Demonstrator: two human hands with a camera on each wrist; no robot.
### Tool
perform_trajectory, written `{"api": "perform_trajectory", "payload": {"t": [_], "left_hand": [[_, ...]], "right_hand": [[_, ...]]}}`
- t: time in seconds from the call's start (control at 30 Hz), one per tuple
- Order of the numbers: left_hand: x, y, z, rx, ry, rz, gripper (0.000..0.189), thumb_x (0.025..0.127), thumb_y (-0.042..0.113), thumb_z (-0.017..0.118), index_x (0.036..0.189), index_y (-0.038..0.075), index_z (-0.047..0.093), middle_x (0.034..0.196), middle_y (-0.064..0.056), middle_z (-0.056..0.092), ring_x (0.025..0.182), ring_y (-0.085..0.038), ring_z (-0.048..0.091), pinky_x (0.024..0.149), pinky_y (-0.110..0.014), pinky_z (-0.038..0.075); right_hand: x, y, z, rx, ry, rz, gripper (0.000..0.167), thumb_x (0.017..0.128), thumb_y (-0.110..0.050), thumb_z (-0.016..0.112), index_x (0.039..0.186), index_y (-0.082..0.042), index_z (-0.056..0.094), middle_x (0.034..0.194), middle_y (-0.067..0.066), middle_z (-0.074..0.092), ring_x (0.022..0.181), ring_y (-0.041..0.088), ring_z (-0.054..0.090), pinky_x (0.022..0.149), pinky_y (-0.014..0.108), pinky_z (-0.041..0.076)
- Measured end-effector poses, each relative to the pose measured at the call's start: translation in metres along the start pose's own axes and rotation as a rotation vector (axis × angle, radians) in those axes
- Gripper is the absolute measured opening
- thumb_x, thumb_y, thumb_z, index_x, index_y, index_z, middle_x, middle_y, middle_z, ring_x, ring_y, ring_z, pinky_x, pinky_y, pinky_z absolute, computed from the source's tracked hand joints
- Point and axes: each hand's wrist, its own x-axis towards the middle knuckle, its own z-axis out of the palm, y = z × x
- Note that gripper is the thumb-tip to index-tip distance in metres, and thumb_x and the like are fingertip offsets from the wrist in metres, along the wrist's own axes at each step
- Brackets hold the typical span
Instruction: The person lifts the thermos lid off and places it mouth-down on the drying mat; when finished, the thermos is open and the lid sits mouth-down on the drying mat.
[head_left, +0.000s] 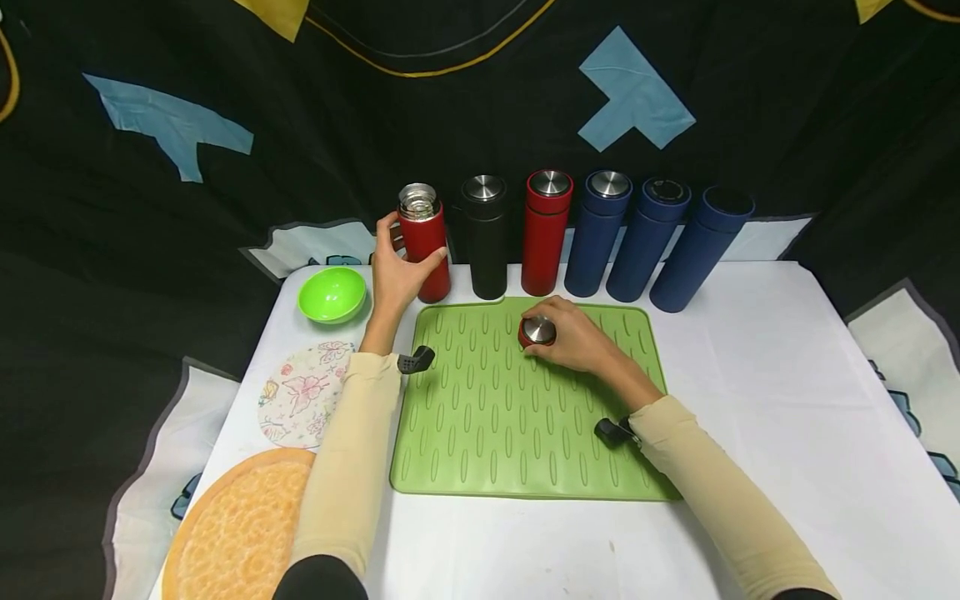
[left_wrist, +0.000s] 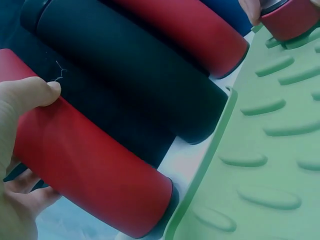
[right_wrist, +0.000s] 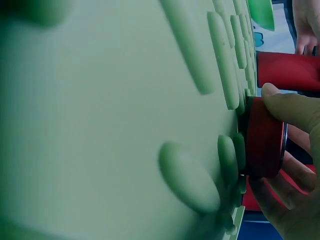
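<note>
At the back left, my left hand (head_left: pixel 396 279) grips an uncapped red thermos flask (head_left: pixel 424 246), thumb on one side and fingers on the other. Its steel mouth is exposed, and the flask stands upright. In the left wrist view, the base of that red flask (left_wrist: pixel 110 175) is just beside the mat's edge. My right hand (head_left: pixel 576 340) holds a red flask lid (head_left: pixel 538 330) with a steel top, between thumb and fingers. The right wrist view has the lid (right_wrist: pixel 265 137) down against the ribbed green silicone mat (head_left: pixel 480 417).
Right of the held flask stand capped flasks: a black one (head_left: pixel 487 242), a red one (head_left: pixel 546 237) and three blue ones, including the rightmost (head_left: pixel 697 254). A green bowl (head_left: pixel 332 295), a butterfly-patterned round mat (head_left: pixel 300 396) and a waffle-textured round mat (head_left: pixel 240 533) lie left.
</note>
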Motion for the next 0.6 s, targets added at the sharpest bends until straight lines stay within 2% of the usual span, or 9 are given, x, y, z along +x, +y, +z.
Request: {"api": "perform_trajectory", "payload": {"t": [0.4,0.6], "left_hand": [[0.0021,-0.0026,0.0019,-0.004,0.046,-0.023,0.087,0.087,0.027,0.087,0.158,0.013,0.039,0.156,-0.014,0.054,0.138,-0.03,0.055,0.114,-0.046,0.052],[0.0021,-0.004,0.0043,0.005,0.042,-0.036,0.087,0.088,0.026,0.087,0.158,0.013,0.038,0.157,-0.014,0.053,0.14,-0.03,0.054,0.115,-0.046,0.051]], "right_hand": [[-0.0022,0.0002,0.0024,0.01,0.008,-0.011,0.056,0.083,-0.018,0.096,0.132,-0.004,0.071,0.131,0.019,0.065,0.119,0.035,0.067,0.1,0.048,0.057],[-0.0018,0.0016,0.0022,-0.003,0.012,-0.015,0.056,0.083,-0.019,0.096,0.132,-0.004,0.071,0.132,0.018,0.065,0.12,0.034,0.066,0.1,0.047,0.057]]}}
